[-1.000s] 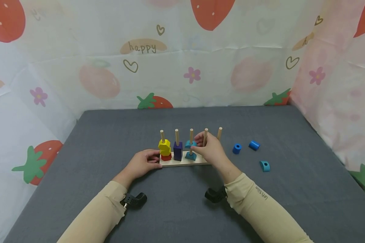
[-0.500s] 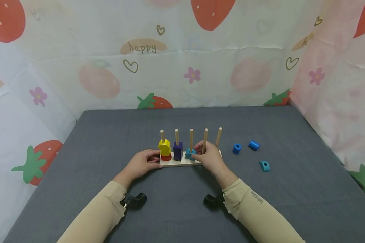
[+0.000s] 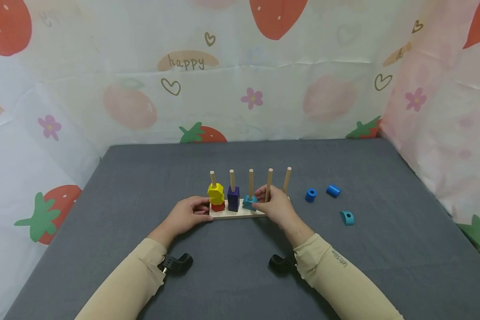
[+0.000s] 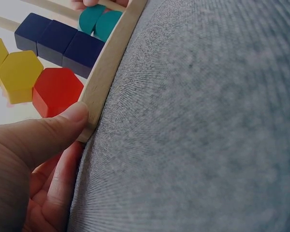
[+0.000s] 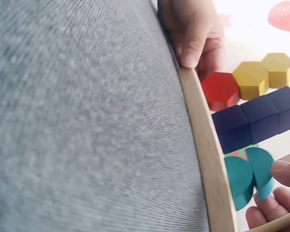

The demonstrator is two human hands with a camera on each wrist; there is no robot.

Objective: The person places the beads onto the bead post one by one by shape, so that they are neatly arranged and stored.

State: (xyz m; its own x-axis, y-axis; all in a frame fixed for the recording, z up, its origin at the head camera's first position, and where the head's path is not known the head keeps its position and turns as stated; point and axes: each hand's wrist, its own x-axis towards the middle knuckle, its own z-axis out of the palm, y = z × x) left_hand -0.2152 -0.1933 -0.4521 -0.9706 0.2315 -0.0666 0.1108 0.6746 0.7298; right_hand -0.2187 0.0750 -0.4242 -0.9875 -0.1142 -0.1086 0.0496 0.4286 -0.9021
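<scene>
My left hand (image 3: 189, 211) grips the left end of a wooden peg board (image 3: 234, 215), its thumb on the front edge. On the leftmost peg, two yellow hexagonal blocks (image 3: 215, 194) sit over a red one (image 4: 57, 92). Dark blue square blocks (image 3: 234, 199) are stacked on the second peg. Two teal half-round blocks are on the third peg, their curved sides meeting. My right hand (image 3: 279, 208) pinches the upper teal half-round block (image 5: 259, 165) between thumb and fingers, right against the lower half-round block (image 5: 238, 182). The fourth peg (image 3: 269, 184) rises beside those fingers.
Right of the board lie an upright blue cylinder (image 3: 310, 195), a blue cylinder on its side (image 3: 334, 191) and a teal arched block (image 3: 347, 218). The rightmost peg (image 3: 287, 178) is bare. A grey cloth (image 3: 232, 275) covers the table; printed curtains stand behind and beside it.
My right hand has moved down with the upper teal half-round block, which slid along the third peg onto the lower one. My left hand has stayed at the board's end.
</scene>
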